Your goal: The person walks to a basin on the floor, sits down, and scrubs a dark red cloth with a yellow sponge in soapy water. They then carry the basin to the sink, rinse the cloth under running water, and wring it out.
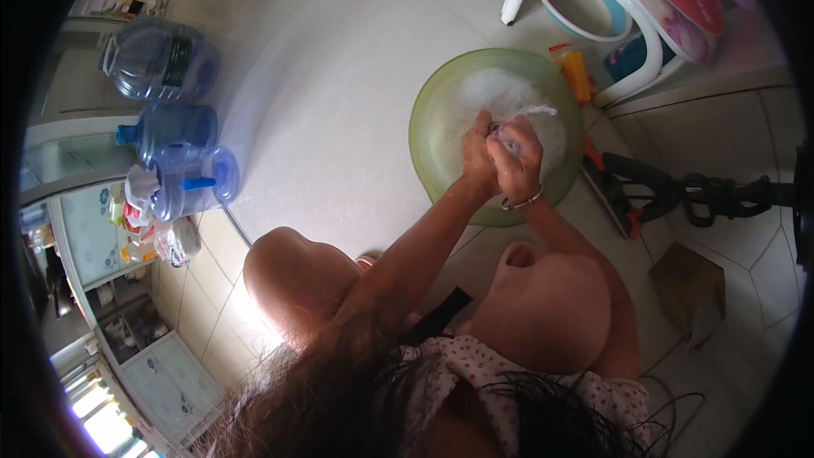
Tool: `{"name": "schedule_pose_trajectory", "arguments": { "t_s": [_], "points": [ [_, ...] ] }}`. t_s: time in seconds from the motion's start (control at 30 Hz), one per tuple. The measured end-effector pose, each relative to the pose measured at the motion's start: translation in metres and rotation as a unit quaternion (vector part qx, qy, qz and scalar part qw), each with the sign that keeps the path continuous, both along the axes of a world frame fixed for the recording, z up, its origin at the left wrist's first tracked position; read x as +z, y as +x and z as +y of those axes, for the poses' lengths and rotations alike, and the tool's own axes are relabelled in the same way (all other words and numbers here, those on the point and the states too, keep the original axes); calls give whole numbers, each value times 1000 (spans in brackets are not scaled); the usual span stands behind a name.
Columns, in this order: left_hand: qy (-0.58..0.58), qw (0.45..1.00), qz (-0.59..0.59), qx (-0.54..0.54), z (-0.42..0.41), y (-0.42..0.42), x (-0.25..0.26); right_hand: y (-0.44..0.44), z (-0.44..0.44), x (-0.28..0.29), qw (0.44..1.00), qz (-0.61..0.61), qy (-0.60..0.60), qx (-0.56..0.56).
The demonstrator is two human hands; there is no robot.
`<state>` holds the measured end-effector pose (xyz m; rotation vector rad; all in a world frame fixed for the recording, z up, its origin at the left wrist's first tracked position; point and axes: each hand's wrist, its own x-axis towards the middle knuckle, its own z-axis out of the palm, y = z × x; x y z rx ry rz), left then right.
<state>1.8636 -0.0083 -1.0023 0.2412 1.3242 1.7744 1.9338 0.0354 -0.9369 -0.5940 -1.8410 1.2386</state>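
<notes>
A green plastic basin (425, 140) stands on the tiled floor in front of me, holding water topped with white suds (493, 89). Over its middle, my left hand (480, 149) and my right hand (520, 156) press together around a wet, light-coloured cloth (507, 138). Most of the cloth is hidden by my fingers; its colour looks whitish with a purple tint. A pale end (540, 110) sticks out over the suds beyond my right hand. My right wrist wears a bracelet (523, 198).
Several large plastic water bottles (184, 124) lie left, beside plastic bags (175, 240) and cabinets (172, 381). Right of the basin are a yellow packet (575, 76), a white-legged stool (655, 51) above a blue-and-white basin (610, 13), a black-and-red floor-cleaner head (610, 187) and a cardboard piece (687, 283).
</notes>
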Motion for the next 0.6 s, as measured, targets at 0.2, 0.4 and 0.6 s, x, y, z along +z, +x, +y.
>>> {"name": "schedule_pose_trajectory", "arguments": {
  "t_s": [0.2,0.4,0.6],
  "points": [
    [-216,969,-44,114,2,21,37,0,38,-32,973,-150,-170,39],
    [-282,944,-61,160,-5,-23,36,22,80,-82,880,-448,146,-55],
    [-246,955,-78,145,-26,-20,-37,22,16,-63,725,-587,306,190]
  ]
}}
